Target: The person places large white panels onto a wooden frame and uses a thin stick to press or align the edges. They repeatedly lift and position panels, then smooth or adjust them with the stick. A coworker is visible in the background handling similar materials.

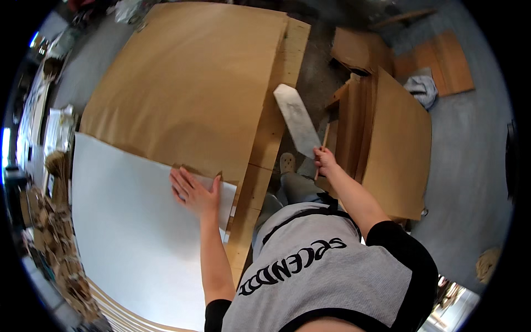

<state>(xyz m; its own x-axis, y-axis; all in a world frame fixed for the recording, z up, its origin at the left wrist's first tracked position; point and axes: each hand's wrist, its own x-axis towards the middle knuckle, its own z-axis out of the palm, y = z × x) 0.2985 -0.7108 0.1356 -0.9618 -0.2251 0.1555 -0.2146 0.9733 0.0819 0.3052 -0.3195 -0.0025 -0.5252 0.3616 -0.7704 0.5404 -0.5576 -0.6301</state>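
My left hand [194, 192] lies flat with its fingers spread, at the border between a large white sheet [127, 205] and a large brown paper sheet [188, 83]. The brown sheet covers the far part of the stack, and its near edge is slightly creased beside my thumb. In my closed right hand [325, 160] is the near end of a long, flat, whitish strip [298, 120] with a pointed far end. It is held in the air to the right of the stack. A thin wooden stick shows at the same hand; whether it joins the strip I cannot tell.
Pale wooden boards [268, 135] run along the stack's right edge. To the right stand upright brown cardboard panels [398, 149], with a cardboard box [362, 50] and a grey cloth [423, 88] beyond. Scrap cardboard [55, 243] is heaped at the far left.
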